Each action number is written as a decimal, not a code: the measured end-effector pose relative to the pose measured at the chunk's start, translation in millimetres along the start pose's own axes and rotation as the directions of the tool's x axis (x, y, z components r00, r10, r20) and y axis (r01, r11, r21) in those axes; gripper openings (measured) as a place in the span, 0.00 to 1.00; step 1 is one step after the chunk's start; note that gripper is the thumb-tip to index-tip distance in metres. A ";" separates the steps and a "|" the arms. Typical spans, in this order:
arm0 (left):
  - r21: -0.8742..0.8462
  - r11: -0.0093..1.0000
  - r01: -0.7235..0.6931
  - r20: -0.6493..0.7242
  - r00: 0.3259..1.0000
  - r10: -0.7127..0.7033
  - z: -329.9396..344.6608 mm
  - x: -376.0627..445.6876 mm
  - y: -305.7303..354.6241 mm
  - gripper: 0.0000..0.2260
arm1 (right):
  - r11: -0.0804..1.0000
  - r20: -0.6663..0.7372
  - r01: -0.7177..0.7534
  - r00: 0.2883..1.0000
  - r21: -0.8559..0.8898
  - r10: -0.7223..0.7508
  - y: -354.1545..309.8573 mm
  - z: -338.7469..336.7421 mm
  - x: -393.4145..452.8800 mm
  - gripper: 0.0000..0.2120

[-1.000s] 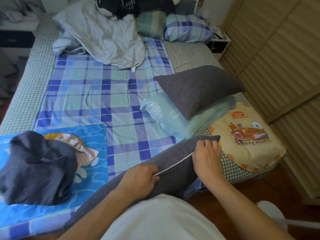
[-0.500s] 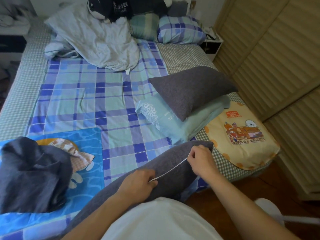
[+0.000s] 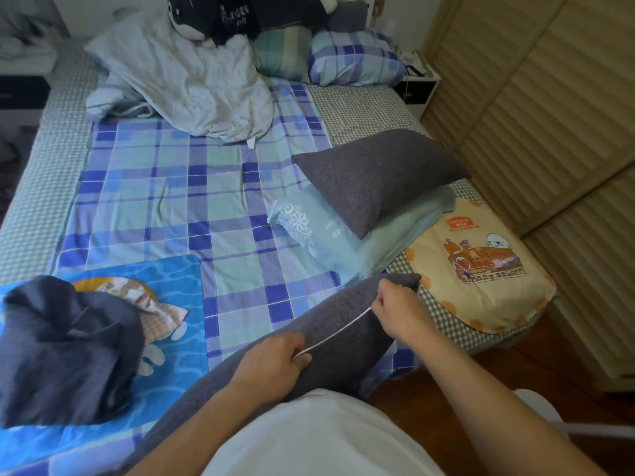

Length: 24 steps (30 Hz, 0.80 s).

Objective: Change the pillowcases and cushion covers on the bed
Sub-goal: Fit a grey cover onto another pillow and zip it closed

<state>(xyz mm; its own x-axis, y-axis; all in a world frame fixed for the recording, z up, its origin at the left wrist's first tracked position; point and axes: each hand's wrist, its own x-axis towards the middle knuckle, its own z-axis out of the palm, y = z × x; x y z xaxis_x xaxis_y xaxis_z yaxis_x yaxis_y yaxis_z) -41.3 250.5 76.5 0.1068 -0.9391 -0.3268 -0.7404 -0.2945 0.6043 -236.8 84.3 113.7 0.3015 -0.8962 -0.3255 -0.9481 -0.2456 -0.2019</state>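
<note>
A long grey pillow (image 3: 340, 314) lies across the bed's near edge against my body. My left hand (image 3: 275, 355) pinches its pale zipper line (image 3: 335, 334) at the near end. My right hand (image 3: 398, 310) grips the grey cover near the far corner, at the zipper's other end. Another grey pillow (image 3: 378, 176) rests tilted on a light teal pillow (image 3: 330, 235) to the right of the bed's middle. A crumpled dark grey cover (image 3: 65, 348) sits at the left on a blue patterned mat (image 3: 178, 280).
A cream cartoon-print cushion (image 3: 477, 266) lies at the bed's right corner. A rumpled pale quilt (image 3: 185, 80), a plaid pillow (image 3: 354, 60), a teal pillow (image 3: 281, 53) and a black plush toy (image 3: 213, 18) crowd the headboard. Slatted wardrobe doors (image 3: 549, 132) stand close on the right.
My view has shifted slightly. Both hands stay on the grey pillow's zipper edge, with the right hand a little nearer the far corner.
</note>
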 end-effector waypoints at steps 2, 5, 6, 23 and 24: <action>0.005 1.000 0.002 -0.013 1.000 -0.002 -1.0 0.2 -0.5 0.11 | 0.961 -0.255 0.092 0.954 -0.260 -0.160 -1.2 7.8 -12.4 0.07; 0.028 1.000 0.006 -0.008 1.000 -0.005 -0.2 -0.4 -5.5 0.10 | 0.929 -0.427 -0.035 0.894 -0.368 -0.135 19.7 -8.7 -6.4 0.08; 0.023 1.000 0.003 -0.007 1.000 -0.003 0.9 -0.7 -6.7 0.10 | 0.932 -0.451 -0.064 0.885 -0.357 -0.112 30.8 -18.1 1.6 0.07; 0.454 0.889 0.054 0.017 0.997 -0.069 24.2 -34.6 -87.5 0.37 | 0.851 0.094 0.445 0.895 -0.279 -0.437 27.7 23.5 25.9 0.14; 0.454 0.886 0.089 -0.025 0.996 -0.087 24.7 -40.8 -96.5 0.34 | 0.829 0.134 0.497 0.868 -0.256 -0.479 24.8 28.9 21.6 0.20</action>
<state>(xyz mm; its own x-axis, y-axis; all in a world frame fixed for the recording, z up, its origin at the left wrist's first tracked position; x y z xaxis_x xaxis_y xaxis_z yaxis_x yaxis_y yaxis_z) 9.4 321.7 13.6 0.1876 -0.9140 -0.3596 -0.9483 -0.2640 0.1763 -250.9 69.6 75.0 0.7290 -0.6107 -0.3092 -0.6622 -0.7435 -0.0930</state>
